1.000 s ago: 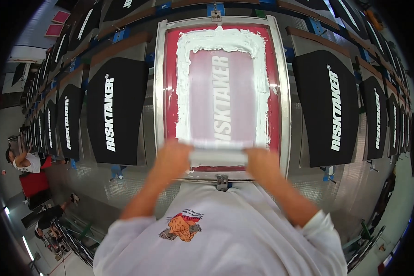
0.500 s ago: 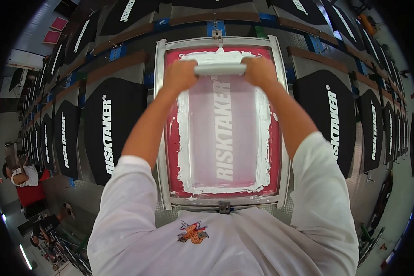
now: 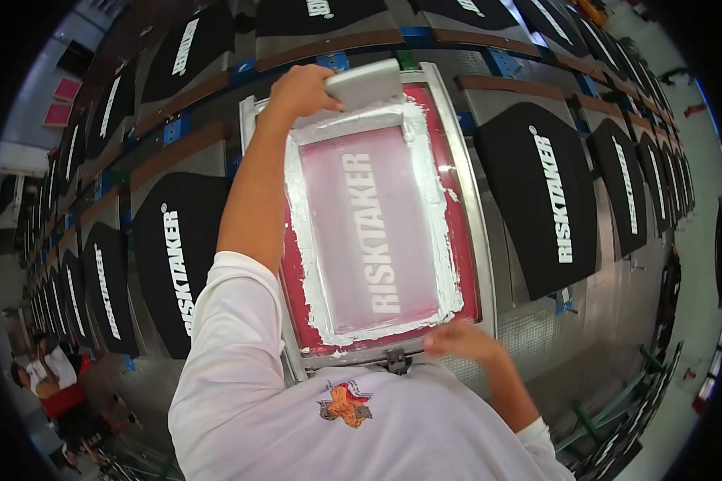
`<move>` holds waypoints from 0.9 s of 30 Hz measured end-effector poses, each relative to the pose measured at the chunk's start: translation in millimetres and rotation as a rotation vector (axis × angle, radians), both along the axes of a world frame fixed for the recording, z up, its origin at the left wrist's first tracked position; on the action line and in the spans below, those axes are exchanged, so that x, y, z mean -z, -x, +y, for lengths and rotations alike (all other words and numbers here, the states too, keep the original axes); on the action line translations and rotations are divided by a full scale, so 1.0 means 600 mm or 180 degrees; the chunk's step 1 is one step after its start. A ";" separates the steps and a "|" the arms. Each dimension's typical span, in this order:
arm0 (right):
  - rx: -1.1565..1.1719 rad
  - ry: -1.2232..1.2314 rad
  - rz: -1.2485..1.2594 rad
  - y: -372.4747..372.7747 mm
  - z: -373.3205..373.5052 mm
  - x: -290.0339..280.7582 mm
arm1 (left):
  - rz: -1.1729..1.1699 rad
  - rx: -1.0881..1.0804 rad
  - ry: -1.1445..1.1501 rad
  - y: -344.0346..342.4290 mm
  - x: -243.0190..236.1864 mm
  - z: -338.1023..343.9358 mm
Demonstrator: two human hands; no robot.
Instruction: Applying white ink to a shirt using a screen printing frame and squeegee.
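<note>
My left hand (image 3: 303, 92) is closed round the left end of a pale squeegee (image 3: 367, 84), which stands tilted at the far end of a screen-printing frame (image 3: 459, 200). White ink (image 3: 436, 200) forms a thick, uneven border on the red and pinkish mesh (image 3: 333, 200). Pale block lettering runs lengthwise in the middle of the mesh. By the frame's near right edge is my right hand (image 3: 464, 342), away from the squeegee. Its fingers point left and are blurred; whether they touch the frame is hidden. A dark clamp (image 3: 395, 361) sits at the near edge.
Black fabric panels with white lettering lie on boards to both sides, among them a left panel (image 3: 180, 256) and a right panel (image 3: 541, 192). Further rows stand beyond the frame. A person (image 3: 52, 369) is at the far left. A green-ended metal rack (image 3: 618, 409) stands lower right.
My right hand has let go of the squeegee and moved to the frame's near edge. My left hand keeps hold of the squeegee at the far end. The view has turned and shifted.
</note>
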State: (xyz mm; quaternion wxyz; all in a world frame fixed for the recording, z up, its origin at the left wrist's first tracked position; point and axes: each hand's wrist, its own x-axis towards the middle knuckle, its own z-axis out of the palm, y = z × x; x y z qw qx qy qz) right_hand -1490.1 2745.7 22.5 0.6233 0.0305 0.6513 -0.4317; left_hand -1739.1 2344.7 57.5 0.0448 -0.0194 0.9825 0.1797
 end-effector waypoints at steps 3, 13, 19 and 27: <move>-0.0021 -0.0265 0.0307 -0.125 -0.005 0.034 | 0.0157 -0.0072 0.0076 0.004 0.001 0.018; -0.0109 -0.0265 0.1695 -0.195 -0.031 0.090 | -0.0064 0.0008 0.0767 -0.159 0.048 0.114; -0.0115 0.0060 0.2383 -0.192 -0.029 0.105 | 0.0398 0.0075 0.0530 -0.480 0.087 0.293; -0.0537 -0.0151 0.2648 -0.200 -0.035 0.102 | 0.0496 -0.0154 0.0426 -0.624 0.040 0.381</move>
